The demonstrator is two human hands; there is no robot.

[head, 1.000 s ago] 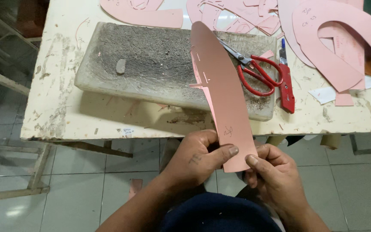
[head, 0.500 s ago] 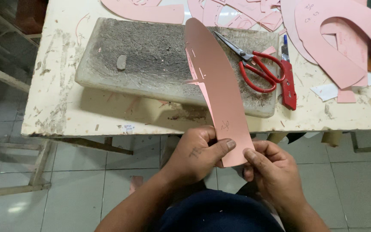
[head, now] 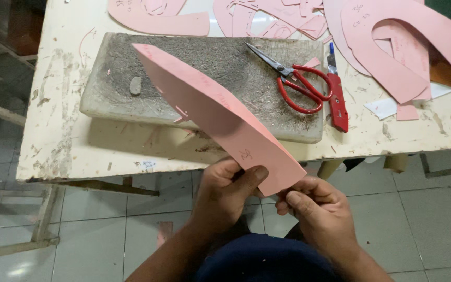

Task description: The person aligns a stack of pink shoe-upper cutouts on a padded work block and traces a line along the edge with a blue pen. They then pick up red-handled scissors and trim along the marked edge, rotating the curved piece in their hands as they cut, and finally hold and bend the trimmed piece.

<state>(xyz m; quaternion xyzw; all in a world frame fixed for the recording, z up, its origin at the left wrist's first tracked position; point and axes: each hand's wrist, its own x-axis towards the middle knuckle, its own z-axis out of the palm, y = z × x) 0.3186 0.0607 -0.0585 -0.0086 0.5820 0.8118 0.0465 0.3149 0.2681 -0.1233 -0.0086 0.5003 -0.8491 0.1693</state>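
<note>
Seen from the head camera looking down, 2 bare hands hold 1 long pink pattern piece over the near edge of a scuffed cream table. The left hand is closed around the piece's lower end, thumb pressed flat on its face beside a small handwritten mark. The right hand pinches the bottom corner between thumb and curled fingers. Compared with half a second ago, the piece has swung: its far tip, which pointed almost straight up the frame, now leans well to the left, crossing above the grey stone slab toward a small grey pebble. The hands have stayed close together at the lower end. On the slab's right part lie red-handled scissors, with a red utility knife just beside them on the table. More pink cut-outs are spread along the far side of the table.
</note>
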